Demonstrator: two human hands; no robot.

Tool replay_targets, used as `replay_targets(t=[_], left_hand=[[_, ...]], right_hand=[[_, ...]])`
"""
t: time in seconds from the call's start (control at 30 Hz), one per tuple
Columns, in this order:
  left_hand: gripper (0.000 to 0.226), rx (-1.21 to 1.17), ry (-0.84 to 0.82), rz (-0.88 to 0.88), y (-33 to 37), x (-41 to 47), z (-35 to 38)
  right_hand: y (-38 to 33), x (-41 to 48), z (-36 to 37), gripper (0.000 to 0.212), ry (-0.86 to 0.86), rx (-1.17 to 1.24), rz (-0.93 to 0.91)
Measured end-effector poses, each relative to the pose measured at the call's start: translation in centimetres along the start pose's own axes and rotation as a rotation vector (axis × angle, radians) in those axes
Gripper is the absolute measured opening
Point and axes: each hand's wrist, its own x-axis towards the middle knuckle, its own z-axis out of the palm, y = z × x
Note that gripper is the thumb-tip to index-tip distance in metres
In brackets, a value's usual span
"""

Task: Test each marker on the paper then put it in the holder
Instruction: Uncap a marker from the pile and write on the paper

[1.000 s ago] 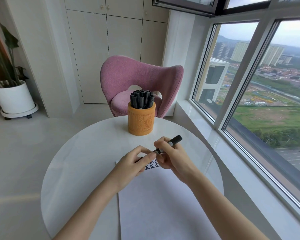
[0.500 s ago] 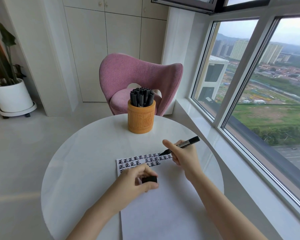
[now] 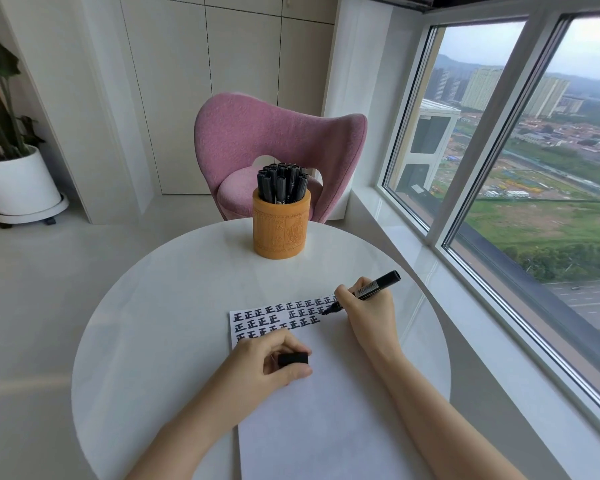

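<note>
Right hand: the right hand (image 3: 368, 313), right of centre, pinches an uncapped black marker (image 3: 374, 287) in a writing grip, tip down on the page.
Marker: its nib touches the white sheet of paper (image 3: 326, 427) at the right end of the second row of marks.
Left hand: the left hand (image 3: 257, 362), centre frame, rests on the sheet, fingers and thumb curled round the short black cap (image 3: 293, 359).
Marks: three rows of bold black test characters (image 3: 274, 318) run along the paper's upper edge, with the lower rows shorter.
Holder: the orange carved wooden holder (image 3: 279, 233) stands upright at the far side of the round white table (image 3: 160, 306), well apart from the paper.
Holder contents: a tight bunch of capped black markers (image 3: 281, 181), ends up.
Done: judging by that bunch and the rows, most markers are through.
Left: finish this mark, recap it, then drop it in the holder. No other loose marker shows on the table, so this looks like the last.
</note>
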Motion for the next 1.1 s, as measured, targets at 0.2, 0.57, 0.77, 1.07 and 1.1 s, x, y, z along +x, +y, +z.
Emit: replay_targets(t=[0.2, 0.57, 0.77, 1.07, 1.1], left_hand=[[0.019, 0.009, 0.005, 0.0, 0.03, -0.02, 0.01], [0.014, -0.005, 0.013, -0.015, 0.24, -0.05, 0.1], [0.013, -0.017, 0.013, -0.023, 0.29, -0.06, 0.11], [0.014, -0.021, 0.017, -0.038, 0.34, -0.06, 0.1], [0.014, -0.027, 0.017, -0.039, 0.3, -0.04, 0.1]], right_hand=[[0.06, -0.05, 0.1, 0.025, 0.004, 0.009, -0.011], [0.05, -0.14, 0.29, 0.027, -0.014, -0.005, -0.028], [0.12, -0.09, 0.38, 0.027, 0.008, -0.002, -0.021], [0.27, 0.03, 0.24, 0.025, 0.022, 0.025, -0.013], [0.27, 0.06, 0.22, 0.024, 0.019, 0.026, -0.012]])
